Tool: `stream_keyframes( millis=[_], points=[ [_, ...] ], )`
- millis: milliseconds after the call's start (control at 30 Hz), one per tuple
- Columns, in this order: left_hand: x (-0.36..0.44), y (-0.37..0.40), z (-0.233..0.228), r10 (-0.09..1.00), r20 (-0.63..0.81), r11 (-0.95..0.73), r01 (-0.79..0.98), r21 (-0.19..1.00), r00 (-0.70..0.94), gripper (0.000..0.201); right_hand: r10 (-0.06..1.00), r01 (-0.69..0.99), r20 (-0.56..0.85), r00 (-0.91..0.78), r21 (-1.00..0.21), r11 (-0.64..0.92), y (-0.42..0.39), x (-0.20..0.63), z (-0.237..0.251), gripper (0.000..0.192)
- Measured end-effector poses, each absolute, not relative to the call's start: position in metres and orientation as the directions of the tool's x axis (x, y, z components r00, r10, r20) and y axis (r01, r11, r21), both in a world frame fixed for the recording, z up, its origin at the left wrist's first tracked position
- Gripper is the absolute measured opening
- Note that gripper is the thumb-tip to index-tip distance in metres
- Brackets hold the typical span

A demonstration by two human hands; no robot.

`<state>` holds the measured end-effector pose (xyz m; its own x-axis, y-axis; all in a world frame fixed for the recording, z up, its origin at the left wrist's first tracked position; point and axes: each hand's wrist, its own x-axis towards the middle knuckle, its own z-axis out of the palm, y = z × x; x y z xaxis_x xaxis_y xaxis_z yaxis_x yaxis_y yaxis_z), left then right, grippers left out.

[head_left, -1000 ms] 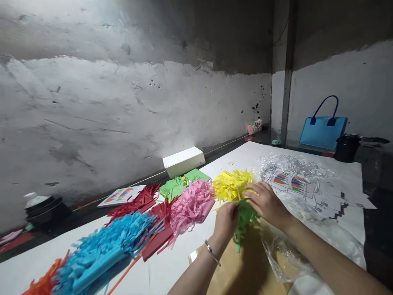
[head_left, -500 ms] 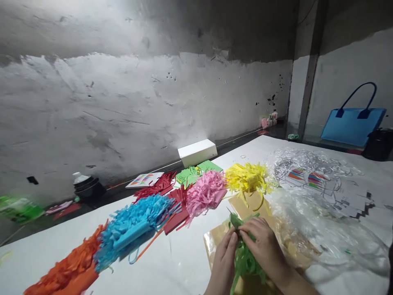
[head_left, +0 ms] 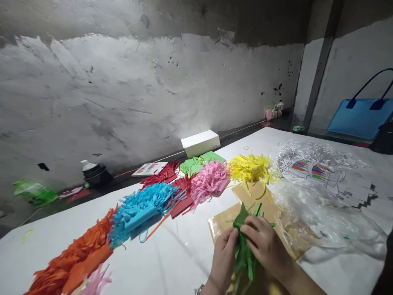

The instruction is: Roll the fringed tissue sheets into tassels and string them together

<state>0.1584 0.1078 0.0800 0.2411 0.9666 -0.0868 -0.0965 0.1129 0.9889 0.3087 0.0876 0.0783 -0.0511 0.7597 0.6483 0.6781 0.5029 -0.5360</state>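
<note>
On the white table (head_left: pixel 172 262), from the left, lie fringed paper piles: orange (head_left: pixel 73 262), blue (head_left: pixel 141 207), red (head_left: pixel 175 192), pink (head_left: pixel 210 182) and yellow (head_left: pixel 250 168). Near the bottom edge the left hand (head_left: pixel 222 260) comes up from below, its fingers bent and closed on the green fringed paper (head_left: pixel 244 250). The right hand (head_left: pixel 267 248) lies just beside it, palm down, fingers pinching the same green paper, which is above the brown sheet (head_left: pixel 270 211). At the right lies clear plastic wrap (head_left: pixel 325 221).

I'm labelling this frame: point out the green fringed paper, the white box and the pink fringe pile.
green fringed paper (head_left: pixel 243 254), head view, strips between the hands
white box (head_left: pixel 200 143), head view, front face
pink fringe pile (head_left: pixel 209 183), head view, middle
</note>
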Motion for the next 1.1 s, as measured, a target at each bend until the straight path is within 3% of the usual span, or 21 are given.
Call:
stream_keyframes(
  millis=[267,367,533,800,933,1100],
  points=[
    [0.159,0.101,0.076,0.975,-0.084,0.116,-0.147,0.982,0.208,0.051,0.709,0.787,0.702,-0.069,-0.398,0.472,0.083,0.299,0.079,0.013],
    [0.159,0.101,0.069,0.967,-0.102,0.137,-0.141,0.98,0.232,0.052,0.703,0.797,0.709,-0.059,-0.39,0.46,0.084,0.297,0.076,0.021],
    [0.159,0.1,0.065,0.966,-0.109,0.14,-0.123,0.982,0.236,0.051,0.709,0.791,0.705,-0.022,-0.422,0.444,0.083,0.295,0.069,0.015],
    [0.16,0.102,0.07,0.972,-0.04,0.025,0.066,0.997,0.23,0.056,0.785,0.728,0.618,0.055,-0.562,0.392,0.087,0.3,0.064,0.019],
    [0.155,0.11,0.073,0.96,0.014,-0.066,0.178,0.982,0.278,0.057,0.839,0.666,0.544,0.012,-0.63,0.399,0.091,0.31,0.075,0.023],
    [0.146,0.116,0.08,0.93,0.126,-0.262,0.381,0.887,0.345,0.045,0.81,0.69,0.584,0.052,-0.607,0.394,0.09,0.317,0.079,0.017]
  ],
)
